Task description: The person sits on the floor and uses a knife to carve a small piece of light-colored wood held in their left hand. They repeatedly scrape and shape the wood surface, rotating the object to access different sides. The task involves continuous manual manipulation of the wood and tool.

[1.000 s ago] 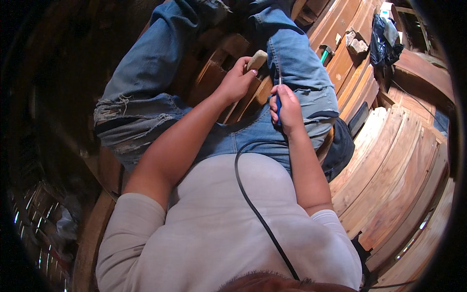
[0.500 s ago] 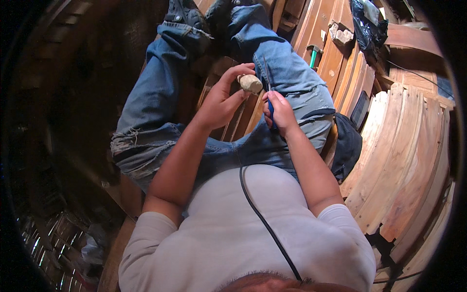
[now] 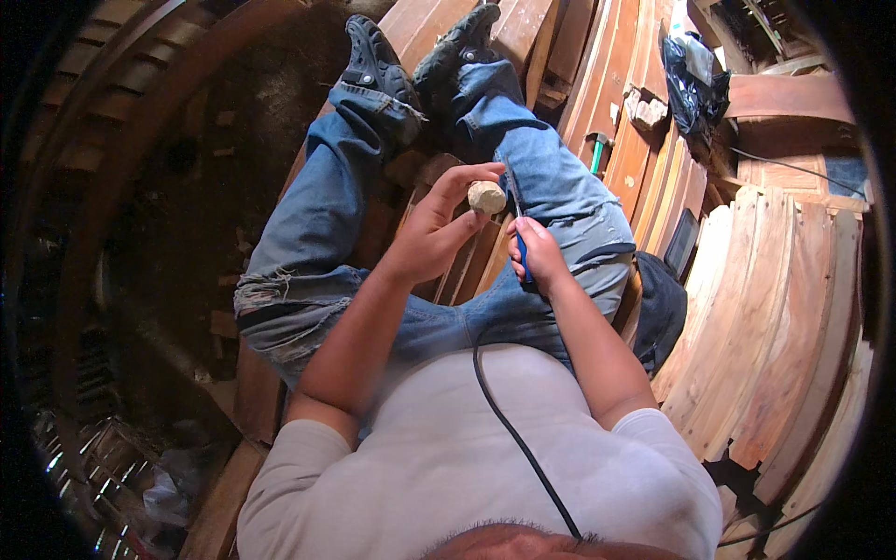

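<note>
My left hand [image 3: 437,233] pinches a small pale wooden piece [image 3: 486,197] between fingertips and thumb, lifted above my lap. Just to its right, my right hand [image 3: 538,254] grips a blue-handled corded tool [image 3: 522,252], whose tip points up toward the piece. A black cable [image 3: 513,434] runs from the tool down across my white shirt. I sit with both legs in blue jeans [image 3: 317,224] stretched forward, and dark shoes [image 3: 373,51] at the far end.
Curved wooden planks [image 3: 775,308] lie stacked on the right. A green-handled hammer [image 3: 597,149] and a black bag [image 3: 695,79] rest on boards at upper right. Dark dirt floor [image 3: 177,196] spreads on the left, with more timber slats beneath my legs.
My left hand has raised the pale wooden piece up off my lap and turned it. The right hand with the blue tool stays close beside it. The view has shifted, showing my feet.
</note>
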A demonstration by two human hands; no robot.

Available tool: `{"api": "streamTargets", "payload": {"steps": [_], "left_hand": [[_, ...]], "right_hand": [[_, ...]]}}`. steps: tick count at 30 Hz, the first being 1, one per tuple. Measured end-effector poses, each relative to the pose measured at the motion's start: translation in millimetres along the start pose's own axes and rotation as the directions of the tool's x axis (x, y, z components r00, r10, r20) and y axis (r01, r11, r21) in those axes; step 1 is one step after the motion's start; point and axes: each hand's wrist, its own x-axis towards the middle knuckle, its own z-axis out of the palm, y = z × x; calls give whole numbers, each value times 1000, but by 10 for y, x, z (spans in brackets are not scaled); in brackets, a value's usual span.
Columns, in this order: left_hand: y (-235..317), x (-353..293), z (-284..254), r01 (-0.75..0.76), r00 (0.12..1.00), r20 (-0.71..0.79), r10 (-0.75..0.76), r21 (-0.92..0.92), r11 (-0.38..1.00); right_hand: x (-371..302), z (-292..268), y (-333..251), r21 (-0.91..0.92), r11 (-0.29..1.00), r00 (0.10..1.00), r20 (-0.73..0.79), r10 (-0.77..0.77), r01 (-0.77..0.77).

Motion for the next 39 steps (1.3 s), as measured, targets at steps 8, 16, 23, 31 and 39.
{"api": "streamTargets", "payload": {"steps": [8,16,23,31,39], "left_hand": [[-1,-21,19,108,980,-134,-146,-255,961],[134,-25,17,126,957,-232,-173,-204,971],[162,-40,20,147,952,-239,-190,-186,971],[96,-58,18,156,954,-227,-195,-179,971],[100,-68,31,119,957,-249,-152,-142,983]], "right_hand": [[-25,34,-9,-27,998,999,-14,48,-48],[5,12,16,-61,998,999,3,34,-33],[-45,77,-26,-79,995,998,-22,62,-64],[-37,70,-8,-64,997,999,-16,34,-35],[-58,91,-31,-74,996,998,-18,52,-53]]}}
